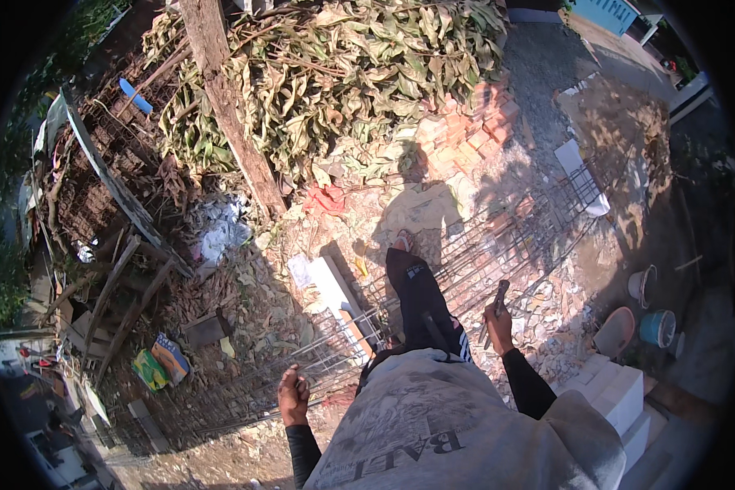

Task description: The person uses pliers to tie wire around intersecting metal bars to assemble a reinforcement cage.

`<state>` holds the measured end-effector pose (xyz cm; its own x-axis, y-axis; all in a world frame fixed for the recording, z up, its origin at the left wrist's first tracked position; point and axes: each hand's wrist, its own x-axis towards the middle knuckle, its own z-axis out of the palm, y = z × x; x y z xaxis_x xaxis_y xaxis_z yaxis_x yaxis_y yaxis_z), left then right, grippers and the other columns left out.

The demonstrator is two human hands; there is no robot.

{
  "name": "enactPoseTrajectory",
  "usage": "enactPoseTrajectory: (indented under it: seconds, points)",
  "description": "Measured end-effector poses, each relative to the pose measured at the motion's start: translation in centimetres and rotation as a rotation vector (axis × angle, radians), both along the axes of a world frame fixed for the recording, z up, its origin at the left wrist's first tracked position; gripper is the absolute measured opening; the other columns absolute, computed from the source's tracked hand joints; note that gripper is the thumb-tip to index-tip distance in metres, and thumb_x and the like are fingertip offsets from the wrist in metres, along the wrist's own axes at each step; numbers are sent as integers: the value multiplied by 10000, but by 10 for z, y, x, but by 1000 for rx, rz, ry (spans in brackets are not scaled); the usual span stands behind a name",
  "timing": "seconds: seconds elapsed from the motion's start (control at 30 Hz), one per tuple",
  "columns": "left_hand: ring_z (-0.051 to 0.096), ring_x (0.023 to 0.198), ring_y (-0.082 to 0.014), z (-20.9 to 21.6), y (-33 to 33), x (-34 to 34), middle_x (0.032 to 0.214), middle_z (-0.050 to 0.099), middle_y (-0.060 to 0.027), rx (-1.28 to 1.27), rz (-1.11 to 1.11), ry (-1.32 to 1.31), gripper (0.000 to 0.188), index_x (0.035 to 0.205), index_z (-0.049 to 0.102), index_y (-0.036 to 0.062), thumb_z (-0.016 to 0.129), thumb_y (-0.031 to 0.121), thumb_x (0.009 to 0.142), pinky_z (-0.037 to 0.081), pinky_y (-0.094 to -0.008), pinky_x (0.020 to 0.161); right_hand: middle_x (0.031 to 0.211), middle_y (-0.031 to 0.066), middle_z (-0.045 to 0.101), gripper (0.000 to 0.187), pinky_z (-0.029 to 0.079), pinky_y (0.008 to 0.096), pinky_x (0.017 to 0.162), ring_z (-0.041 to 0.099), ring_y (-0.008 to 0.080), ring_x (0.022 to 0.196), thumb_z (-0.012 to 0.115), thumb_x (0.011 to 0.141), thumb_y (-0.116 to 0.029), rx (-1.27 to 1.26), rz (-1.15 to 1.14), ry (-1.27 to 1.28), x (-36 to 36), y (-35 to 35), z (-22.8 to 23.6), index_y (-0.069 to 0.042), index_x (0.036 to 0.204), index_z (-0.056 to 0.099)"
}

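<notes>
My right hand (pixel 499 328) is closed around a dark hand tool (pixel 503 291) with a stubby head, which sticks up past the fingers; its exact kind is too small to make out. My left hand (pixel 293 397) hangs at the lower left with its fingers curled in. Whatever it may hold does not show. Between and beyond the hands, a long cage of thin steel reinforcing bars (pixel 498 245) lies diagonally over the rubble. One leg in dark trousers (pixel 416 290) stands forward across these bars. A long white block (pixel 332 286) lies left of that leg.
Leafy cut branches (pixel 343 73) and stacked orange bricks (pixel 474 135) lie ahead, beside a leaning tree trunk (pixel 229 106). Broken timber (pixel 126 278) is heaped at left. At right are buckets (pixel 657 328) and pale blocks (pixel 612 388). Loose rubble covers the ground.
</notes>
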<state>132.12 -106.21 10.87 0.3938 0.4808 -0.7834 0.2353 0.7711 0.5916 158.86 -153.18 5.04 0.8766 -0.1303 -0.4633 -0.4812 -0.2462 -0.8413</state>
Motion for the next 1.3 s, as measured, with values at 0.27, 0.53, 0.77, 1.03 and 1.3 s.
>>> enactPoseTrajectory:
  seconds: [0.27,0.53,0.77,1.03,1.3]
  points:
    - [360,503,-32,20,19,249,690,495,49,294,-506,86,212,1023,685,58,585,245,1006,244,-226,439,763,70,643,364,458,394,602,610,196,670,585,1000,-403,-252,133,152,138,-9,-38,-46,940,617]
    - [329,511,-15,35,65,455,686,457,73,423,-872,132,240,1136,665,67,524,237,1040,232,-223,449,748,70,629,367,479,373,618,603,177,676,568,994,-402,-220,-110,222,192,-12,-11,-42,1037,623]
    - [345,458,-31,49,44,577,696,519,28,323,-1025,-5,219,1119,653,77,526,236,1039,239,-204,401,783,132,685,356,504,454,634,680,286,729,535,989,-383,-121,-481,307,138,27,-29,-42,972,639]
    - [392,474,-35,54,-21,699,747,579,13,596,-1645,-318,232,1148,659,59,536,194,1005,287,-195,416,729,79,619,310,442,395,569,605,206,668,608,993,-344,-208,-825,177,71,84,-33,-45,909,607]
    - [502,649,-46,79,-183,836,838,616,27,281,-2136,-191,264,1181,677,64,585,242,1009,406,-213,572,950,72,703,299,480,264,638,628,136,732,666,947,-151,-19,-1725,-119,-15,247,-100,19,1189,619]
